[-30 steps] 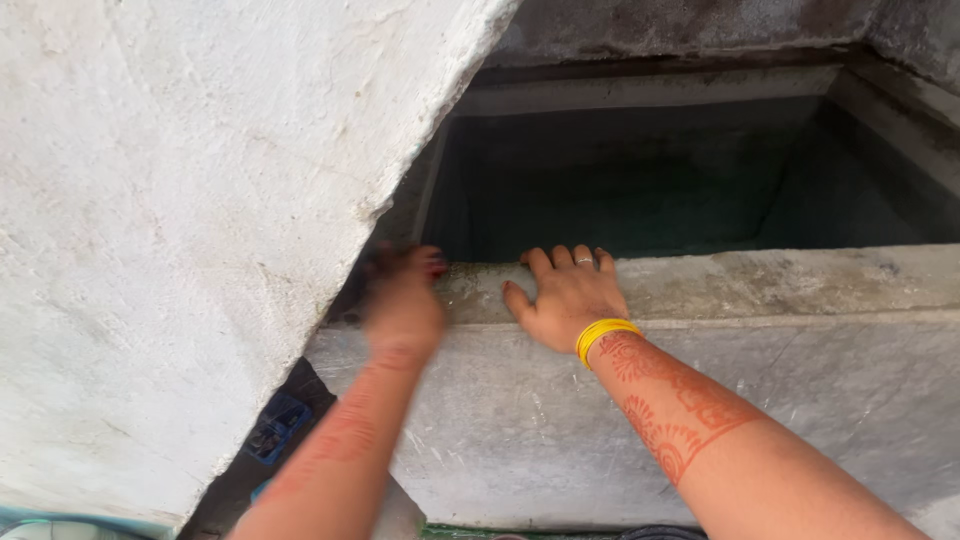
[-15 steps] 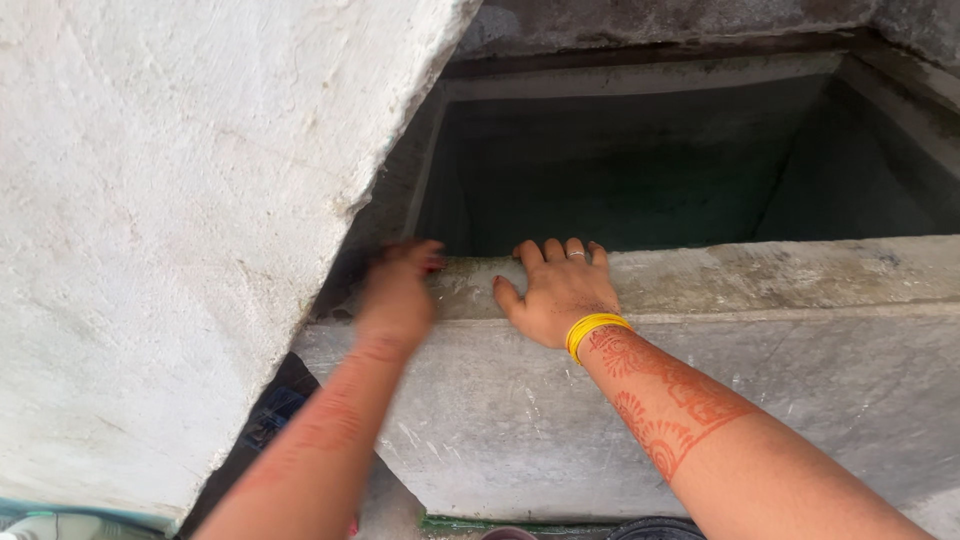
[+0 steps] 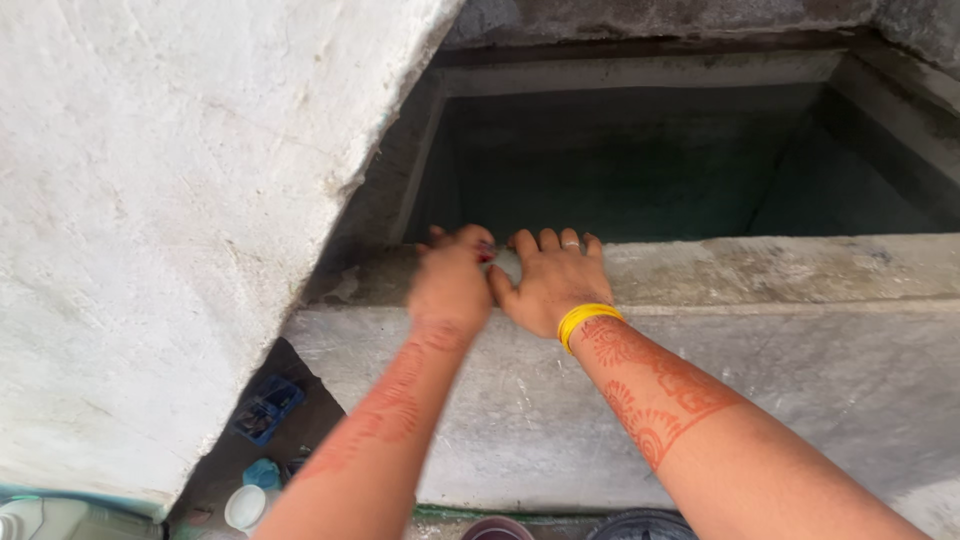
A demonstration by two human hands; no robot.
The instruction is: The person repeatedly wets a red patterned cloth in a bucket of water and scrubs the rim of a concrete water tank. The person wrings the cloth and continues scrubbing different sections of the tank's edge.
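Note:
A concrete water tank (image 3: 760, 270) with a thick grey rim lies in front of me, dark water inside. My right hand (image 3: 552, 278) rests flat on the near rim, fingers spread over the inner edge, a ring on one finger and a yellow bangle (image 3: 585, 320) at the wrist. My left hand (image 3: 450, 280), blurred by motion, sits on the rim right beside it, almost touching it, fingers curled at the edge. Both forearms carry reddish-brown henna patterns. Neither hand holds anything.
A rough whitewashed wall (image 3: 170, 230) slants across the left. Below it on the ground lie a blue object (image 3: 268, 407), a white cup (image 3: 243, 507) and a round dark lid (image 3: 640, 525). The tank's far wall (image 3: 650, 70) closes the back.
My left hand has slid right along the rim until it sits next to my right hand. The right hand has stayed flat on the rim.

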